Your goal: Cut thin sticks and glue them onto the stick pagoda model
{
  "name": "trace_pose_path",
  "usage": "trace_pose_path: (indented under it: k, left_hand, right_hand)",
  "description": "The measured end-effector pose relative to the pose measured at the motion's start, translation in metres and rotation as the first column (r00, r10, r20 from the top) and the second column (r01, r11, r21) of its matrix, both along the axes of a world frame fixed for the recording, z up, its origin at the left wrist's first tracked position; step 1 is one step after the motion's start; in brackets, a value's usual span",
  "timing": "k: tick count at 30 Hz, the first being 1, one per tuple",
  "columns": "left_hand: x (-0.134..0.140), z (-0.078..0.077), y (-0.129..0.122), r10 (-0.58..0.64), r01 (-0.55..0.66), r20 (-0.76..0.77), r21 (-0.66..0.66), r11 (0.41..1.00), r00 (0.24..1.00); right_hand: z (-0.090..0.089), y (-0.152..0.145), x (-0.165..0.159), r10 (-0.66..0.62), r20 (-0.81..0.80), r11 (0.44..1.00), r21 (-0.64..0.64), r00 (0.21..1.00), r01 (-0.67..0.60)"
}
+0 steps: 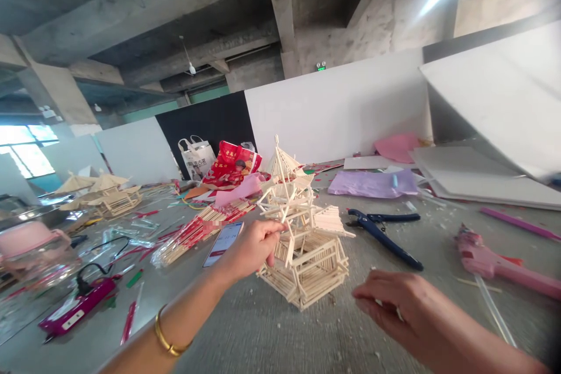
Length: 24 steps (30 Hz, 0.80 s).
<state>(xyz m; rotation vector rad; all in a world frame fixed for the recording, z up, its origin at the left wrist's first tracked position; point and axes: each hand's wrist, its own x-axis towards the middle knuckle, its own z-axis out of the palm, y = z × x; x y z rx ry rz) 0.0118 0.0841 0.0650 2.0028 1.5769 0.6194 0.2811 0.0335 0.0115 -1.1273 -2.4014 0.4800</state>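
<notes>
A pagoda model built of thin wooden sticks (pixel 302 269) stands upright on the grey table, with open tiers and a pointed top. My left hand (pixel 258 245) reaches its left side, index fingertip against a stick piece at the middle tier and the other fingers curled. Its grip is partly hidden. On the model's right, a slatted stick roof panel (pixel 329 220) juts outward. My right hand (pixel 394 298) hovers over the table at the model's lower right, fingers loosely bent and apart from the thumb, with nothing visible in it.
Blue-handled pliers (pixel 385 234) and a pink glue gun (pixel 486 260) lie to the right. On the left are bagged sticks (pixel 204 231), a phone (pixel 223 242), a purple power strip (pixel 79 307), a pink-lidded jar (pixel 37 257) and another stick model (pixel 116 201).
</notes>
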Motion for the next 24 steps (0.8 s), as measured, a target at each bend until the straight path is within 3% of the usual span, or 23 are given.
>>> trace_pose_path:
  k: [5, 11, 14, 16, 18, 21, 24]
  left_hand:
    - [-0.001, -0.005, -0.007, 0.025, -0.026, 0.110, 0.008, 1.000, 0.994]
    - [-0.005, -0.008, -0.022, 0.172, -0.181, 0.284, 0.006, 0.983, 0.943]
    - [-0.002, -0.001, -0.040, 0.098, -0.124, 0.236, 0.099, 0.987, 0.967]
    - [0.005, 0.008, -0.052, -0.013, -0.020, 0.137, 0.236, 0.972, 0.990]
    - [0.017, 0.015, -0.061, -0.110, 0.100, 0.005, 0.360, 0.927, 0.994]
    - [0.040, 0.020, -0.069, -0.171, 0.231, -0.177, 0.414, 0.880, 0.969]
    - [0.057, 0.016, -0.075, -0.174, 0.326, -0.379, 0.386, 0.863, 0.909]
  right_hand:
    - [0.018, 0.011, -0.020, -0.026, -0.100, 0.993, 0.110, 0.995, 0.037]
    - [0.012, 0.010, -0.041, -0.027, -0.196, 0.996, -0.088, 0.980, 0.010]
    - [0.004, 0.004, -0.044, 0.004, -0.260, 0.985, -0.164, 0.966, -0.048]
    - [0.002, -0.001, -0.046, 0.003, -0.348, 0.948, -0.296, 0.937, -0.113]
    - [0.002, -0.005, -0.049, -0.059, -0.488, 0.863, -0.464, 0.871, -0.201]
    - [0.002, -0.011, -0.055, -0.260, -0.687, 0.714, -0.610, 0.678, -0.344]
    - [-0.003, -0.017, -0.061, -0.371, -0.755, 0.688, -0.614, 0.540, -0.387]
